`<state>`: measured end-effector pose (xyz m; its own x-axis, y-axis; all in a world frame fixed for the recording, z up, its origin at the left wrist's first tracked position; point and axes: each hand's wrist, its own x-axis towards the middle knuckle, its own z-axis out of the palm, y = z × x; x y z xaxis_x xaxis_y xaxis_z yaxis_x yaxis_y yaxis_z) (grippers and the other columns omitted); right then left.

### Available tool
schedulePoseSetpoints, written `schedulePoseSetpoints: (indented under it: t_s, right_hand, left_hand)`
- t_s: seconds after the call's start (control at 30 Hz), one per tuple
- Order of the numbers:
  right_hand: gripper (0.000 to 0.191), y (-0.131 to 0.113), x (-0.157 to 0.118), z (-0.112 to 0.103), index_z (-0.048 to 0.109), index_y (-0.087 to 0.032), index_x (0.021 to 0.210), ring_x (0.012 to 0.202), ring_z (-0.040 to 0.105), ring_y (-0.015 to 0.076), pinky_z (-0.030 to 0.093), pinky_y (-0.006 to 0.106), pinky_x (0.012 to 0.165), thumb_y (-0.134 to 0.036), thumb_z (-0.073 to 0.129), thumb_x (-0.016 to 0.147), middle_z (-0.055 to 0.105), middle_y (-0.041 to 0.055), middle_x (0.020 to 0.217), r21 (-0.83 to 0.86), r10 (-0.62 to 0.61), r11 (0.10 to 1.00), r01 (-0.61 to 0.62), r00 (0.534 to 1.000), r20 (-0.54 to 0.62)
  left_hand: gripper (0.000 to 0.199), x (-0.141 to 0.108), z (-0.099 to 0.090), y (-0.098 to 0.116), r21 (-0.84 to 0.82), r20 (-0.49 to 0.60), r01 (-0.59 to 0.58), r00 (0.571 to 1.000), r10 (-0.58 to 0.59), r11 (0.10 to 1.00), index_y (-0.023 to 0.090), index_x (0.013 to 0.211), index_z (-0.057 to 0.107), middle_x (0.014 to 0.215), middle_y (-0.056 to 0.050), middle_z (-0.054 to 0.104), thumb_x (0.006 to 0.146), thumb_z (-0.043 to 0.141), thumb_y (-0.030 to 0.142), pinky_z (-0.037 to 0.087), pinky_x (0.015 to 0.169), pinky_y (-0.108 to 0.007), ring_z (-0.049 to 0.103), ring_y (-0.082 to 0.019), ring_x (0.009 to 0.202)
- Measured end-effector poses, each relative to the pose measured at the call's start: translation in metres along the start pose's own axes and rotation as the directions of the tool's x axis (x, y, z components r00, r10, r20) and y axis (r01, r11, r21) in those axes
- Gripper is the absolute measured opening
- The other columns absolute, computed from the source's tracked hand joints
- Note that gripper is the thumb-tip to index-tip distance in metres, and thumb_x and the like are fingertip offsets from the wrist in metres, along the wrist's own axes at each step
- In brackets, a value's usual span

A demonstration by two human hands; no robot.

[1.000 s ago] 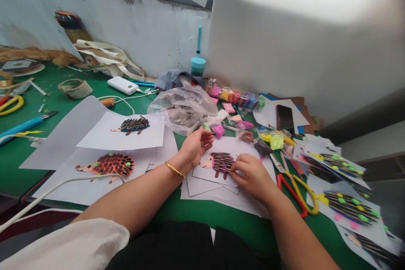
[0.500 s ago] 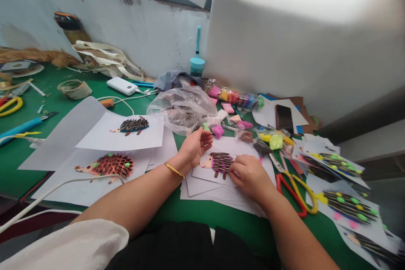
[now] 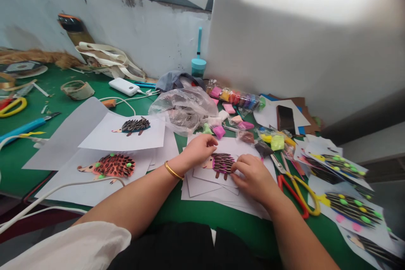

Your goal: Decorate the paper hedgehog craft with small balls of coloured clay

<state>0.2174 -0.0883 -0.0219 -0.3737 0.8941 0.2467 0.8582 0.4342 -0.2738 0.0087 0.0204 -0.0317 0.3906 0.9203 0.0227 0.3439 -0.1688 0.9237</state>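
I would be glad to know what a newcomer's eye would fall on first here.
Probably the small hedgehog with dark spikes and a pink edge, lying on white paper between the left hand and the right hand. Next might come the orange hedgehog with green dots, off to the left, and the red-and-yellow-handled scissors just right of the right hand.

You can read no text, brand or number; apparent lettering on the cloth bag (image 3: 109, 71), left of the blue cup (image 3: 198, 67), is illegible.
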Motion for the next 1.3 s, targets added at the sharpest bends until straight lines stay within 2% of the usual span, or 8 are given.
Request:
schedulePoseSetpoints:
  t_s: [0.23, 0.37, 0.6, 0.8, 0.9, 1.0, 1.2, 1.3]
  right_hand:
    - [0.027, 0.021, 0.000, 0.005, 0.069, -0.020, 0.105, 0.093, 0.058, 0.0228, 0.045, 0.038, 0.086, -0.013, 0.050, 0.088, 0.062, 0.0072, 0.095, 0.113, 0.141, 0.986, -0.125, 0.979, -0.150]
    - [0.049, 0.031, 0.001, 0.018, 0.065, -0.020, 0.125, 0.098, 0.057, 0.0230, 0.047, 0.040, 0.090, -0.005, 0.043, 0.084, 0.061, 0.0079, 0.101, 0.144, 0.185, 0.974, -0.175, 0.981, -0.054]
    - [0.054, 0.029, 0.003, 0.024, 0.066, -0.021, 0.124, 0.100, 0.057, 0.0227, 0.047, 0.040, 0.094, -0.003, 0.043, 0.079, 0.061, 0.0077, 0.101, 0.176, 0.231, 0.958, -0.225, 0.973, -0.010]
    - [0.053, 0.033, 0.003, 0.025, 0.065, -0.021, 0.124, 0.104, 0.057, 0.0236, 0.047, 0.042, 0.097, -0.005, 0.042, 0.080, 0.061, 0.0083, 0.104, 0.241, 0.249, 0.943, -0.229, 0.967, -0.057]
    - [0.052, 0.035, 0.003, 0.027, 0.064, -0.022, 0.125, 0.103, 0.058, 0.0237, 0.048, 0.043, 0.095, -0.007, 0.042, 0.081, 0.062, 0.0081, 0.104, 0.264, 0.250, 0.938, -0.223, 0.966, -0.071]
    - [0.052, 0.035, 0.003, 0.028, 0.063, -0.022, 0.126, 0.102, 0.058, 0.0232, 0.049, 0.042, 0.095, -0.007, 0.042, 0.081, 0.063, 0.0080, 0.104, 0.274, 0.251, 0.936, -0.220, 0.965, -0.083]
    - [0.052, 0.034, 0.003, 0.030, 0.061, -0.021, 0.128, 0.104, 0.058, 0.0224, 0.048, 0.042, 0.098, -0.007, 0.041, 0.082, 0.063, 0.0082, 0.108, 0.273, 0.251, 0.936, -0.224, 0.965, -0.069]
    - [0.052, 0.034, 0.003, 0.029, 0.061, -0.020, 0.129, 0.106, 0.058, 0.0225, 0.048, 0.042, 0.098, -0.007, 0.040, 0.083, 0.063, 0.0088, 0.109, 0.275, 0.268, 0.930, -0.243, 0.962, -0.055]
  left_hand:
    - [0.009, -0.001, -0.001, -0.007, 0.059, 0.001, -0.078, 0.997, 0.078, 0.995, 0.025, 0.073, 0.075, 0.083, -0.007, 0.067, 0.072, 0.070, 0.018, 0.047, 0.093, -0.033, 0.060, -0.025, 0.086]
    - [0.015, 0.000, 0.000, -0.008, 0.204, 0.039, -0.151, 0.988, 0.146, 0.967, 0.024, 0.081, 0.077, 0.088, -0.008, 0.070, 0.080, 0.063, 0.020, 0.047, 0.092, -0.033, 0.062, -0.025, 0.088]
    - [0.029, 0.000, -0.002, -0.002, 0.475, 0.156, -0.163, 0.983, 0.100, 0.865, 0.023, 0.101, 0.076, 0.106, -0.005, 0.074, 0.090, 0.049, 0.021, 0.049, 0.085, -0.033, 0.066, -0.023, 0.099]
    - [0.023, -0.003, -0.002, 0.005, 0.422, 0.210, -0.304, 0.949, 0.234, 0.854, 0.020, 0.103, 0.074, 0.103, -0.005, 0.074, 0.090, 0.060, 0.034, 0.048, 0.085, -0.033, 0.066, -0.022, 0.097]
    - [0.047, -0.009, 0.000, 0.010, 0.378, 0.278, -0.446, 0.890, 0.360, 0.811, 0.021, 0.116, 0.069, 0.114, -0.006, 0.071, 0.079, 0.074, 0.051, 0.045, 0.094, -0.036, 0.062, -0.025, 0.109]
    - [0.065, -0.018, 0.007, 0.014, 0.410, 0.340, -0.513, 0.853, 0.396, 0.754, 0.024, 0.125, 0.063, 0.121, -0.007, 0.069, 0.070, 0.080, 0.055, 0.042, 0.100, -0.042, 0.058, -0.029, 0.116]
    - [0.071, -0.026, 0.016, 0.013, 0.455, 0.327, -0.473, 0.877, 0.353, 0.754, 0.026, 0.132, 0.058, 0.125, -0.009, 0.066, 0.071, 0.080, 0.054, 0.043, 0.098, -0.046, 0.058, -0.031, 0.116]
    - [0.058, -0.019, 0.014, 0.009, 0.389, 0.244, -0.449, 0.892, 0.380, 0.804, 0.022, 0.129, 0.059, 0.124, -0.009, 0.066, 0.083, 0.069, 0.054, 0.044, 0.099, -0.042, 0.059, -0.028, 0.116]
